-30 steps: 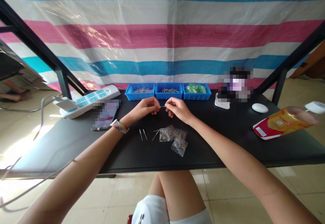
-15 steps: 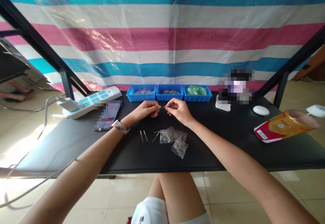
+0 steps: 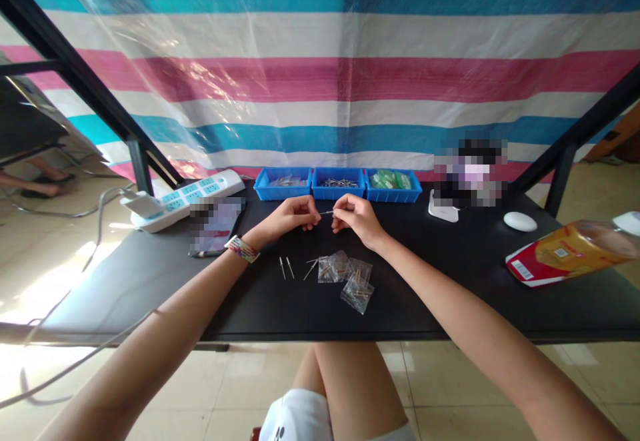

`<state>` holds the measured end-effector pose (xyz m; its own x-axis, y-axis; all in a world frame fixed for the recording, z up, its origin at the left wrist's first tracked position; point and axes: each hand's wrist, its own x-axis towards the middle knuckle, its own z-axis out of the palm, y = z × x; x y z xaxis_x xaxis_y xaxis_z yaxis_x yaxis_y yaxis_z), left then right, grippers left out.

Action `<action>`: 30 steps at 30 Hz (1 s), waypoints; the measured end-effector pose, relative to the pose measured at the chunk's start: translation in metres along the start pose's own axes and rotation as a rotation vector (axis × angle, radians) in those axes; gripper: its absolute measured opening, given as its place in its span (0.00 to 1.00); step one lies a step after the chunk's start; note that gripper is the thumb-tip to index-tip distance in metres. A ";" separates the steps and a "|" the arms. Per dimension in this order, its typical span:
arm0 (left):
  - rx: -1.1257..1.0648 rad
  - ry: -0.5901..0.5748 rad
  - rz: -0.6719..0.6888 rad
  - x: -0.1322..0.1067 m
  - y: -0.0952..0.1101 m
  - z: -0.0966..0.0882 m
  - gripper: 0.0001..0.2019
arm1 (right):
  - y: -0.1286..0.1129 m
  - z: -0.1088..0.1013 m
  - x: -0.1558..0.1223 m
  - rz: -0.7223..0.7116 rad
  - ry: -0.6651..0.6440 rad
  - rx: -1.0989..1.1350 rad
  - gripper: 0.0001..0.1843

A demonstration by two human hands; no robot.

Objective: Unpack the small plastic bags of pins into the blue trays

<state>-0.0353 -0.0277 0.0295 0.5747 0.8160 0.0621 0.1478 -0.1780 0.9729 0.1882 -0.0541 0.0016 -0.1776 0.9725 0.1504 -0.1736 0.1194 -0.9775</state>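
Observation:
Between the fingertips of both hands, a thin silvery blind rivet (image 3: 327, 212) lies nearly level above the black table. My left hand (image 3: 296, 216) pinches its left end, and my right hand (image 3: 357, 220) pinches the other end. Nearer the front edge lie two loose rivets (image 3: 282, 268) side by side, with a few more rivets (image 3: 311, 268) crossed to their right. Several small clear bags (image 3: 334, 268) with metal pieces inside overlap there. Just behind my hands, a blue bin (image 3: 338, 193) holds many rivets.
Beside the rivet bin stand a blue bin (image 3: 283, 192) of clear bags and a blue bin (image 3: 393, 195) of green packets. A power strip (image 3: 200, 191) and phone (image 3: 217, 228) lie left. At right are a white oval object (image 3: 520, 222) and a tilted bottle (image 3: 570, 251).
My hands are slightly farther apart, and more of the rivet shows between the fingertips. The whole view has shifted a little; the things on the table stay in place.

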 end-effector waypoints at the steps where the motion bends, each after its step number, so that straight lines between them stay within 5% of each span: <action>1: 0.003 -0.004 0.000 0.000 0.000 0.000 0.17 | 0.000 0.000 0.000 0.002 -0.002 0.007 0.13; 8: 0.062 -0.065 -0.033 0.001 0.004 0.000 0.20 | -0.004 -0.002 0.001 -0.033 0.022 -0.009 0.12; 15: 0.315 -0.283 0.012 -0.006 0.011 0.012 0.20 | -0.006 -0.018 0.019 -0.324 0.466 -0.034 0.13; 21: 0.572 -0.359 0.124 -0.011 0.015 0.023 0.14 | -0.006 -0.030 0.023 -0.247 0.421 -0.249 0.17; 30: 0.514 -0.363 0.141 -0.011 0.015 0.021 0.04 | -0.002 -0.020 0.014 -0.231 0.362 -0.313 0.10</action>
<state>-0.0220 -0.0511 0.0390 0.8391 0.5438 0.0147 0.3661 -0.5845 0.7241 0.2052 -0.0370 0.0032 0.1859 0.9138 0.3610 0.1390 0.3393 -0.9304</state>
